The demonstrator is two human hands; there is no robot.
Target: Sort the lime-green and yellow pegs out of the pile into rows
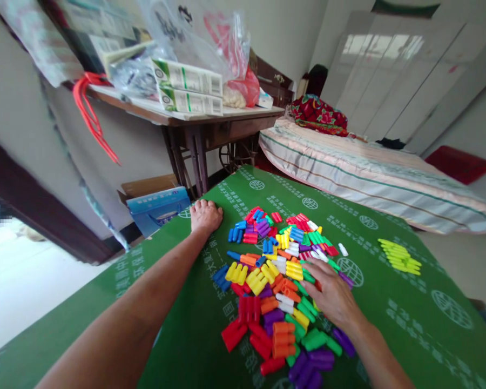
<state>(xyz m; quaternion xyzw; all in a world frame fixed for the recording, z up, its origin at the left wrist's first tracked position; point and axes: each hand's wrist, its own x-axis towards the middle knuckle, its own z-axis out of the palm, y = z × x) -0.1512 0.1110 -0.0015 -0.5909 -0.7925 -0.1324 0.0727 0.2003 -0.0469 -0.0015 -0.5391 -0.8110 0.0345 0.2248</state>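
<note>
A heap of small tube-shaped plastic pieces, many joined side by side, is spread over the green table. They are red, blue, yellow, orange, white, purple and green. My right hand reaches over the heap's right side, thumb and fingers apart, fingertips at some green pieces. What lies under its palm is partly hidden. At the table's left edge rests my left hand, fingers bent over the edge, away from the pieces and holding none. Yellow-green pieces lie in a separate group on the right.
Beyond the left edge stands a blue cardboard box. A wooden desk behind holds white-green cartons and plastic bags. A red cord hangs from it. A bed borders the far side.
</note>
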